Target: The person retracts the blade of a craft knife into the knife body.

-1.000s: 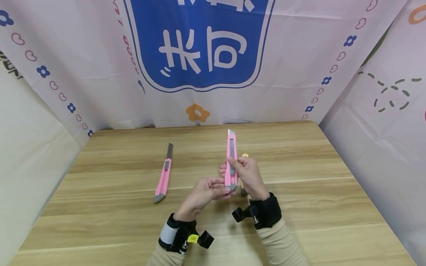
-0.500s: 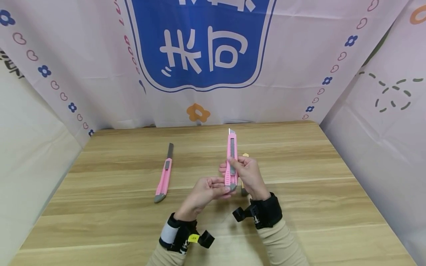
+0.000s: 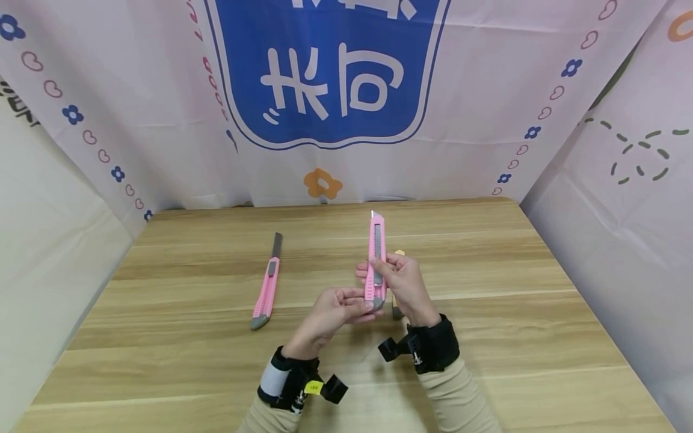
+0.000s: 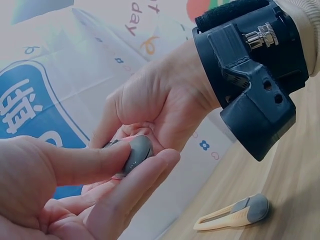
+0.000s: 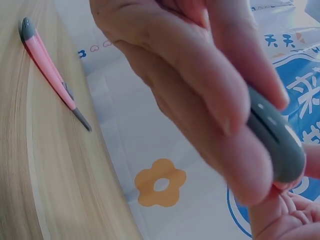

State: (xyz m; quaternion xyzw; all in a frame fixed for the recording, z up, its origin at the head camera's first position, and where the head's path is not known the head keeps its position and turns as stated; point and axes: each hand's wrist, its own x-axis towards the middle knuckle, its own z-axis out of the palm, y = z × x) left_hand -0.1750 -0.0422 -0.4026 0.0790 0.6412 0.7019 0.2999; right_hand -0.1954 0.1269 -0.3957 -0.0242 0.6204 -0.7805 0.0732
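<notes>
A pink utility knife with a grey end cap is held above the table in both hands, nearly upright in the head view. My left hand pinches its grey lower end between thumb and fingers. Higher up, my right hand grips the body, its thumb against the front near the grey slider track. Only a tiny blade tip shows at the top. The grey end cap appears between finger and thumb in the left wrist view, and large in the right wrist view.
A second pink utility knife lies on the wooden table to the left, its long grey blade out. Partly behind my right hand lies a yellow utility knife. A printed white cloth hangs behind the table.
Slightly less blade shows at the top of the held knife than before. Both hands keep nearly the same place and hold; the knives on the table have not moved.
</notes>
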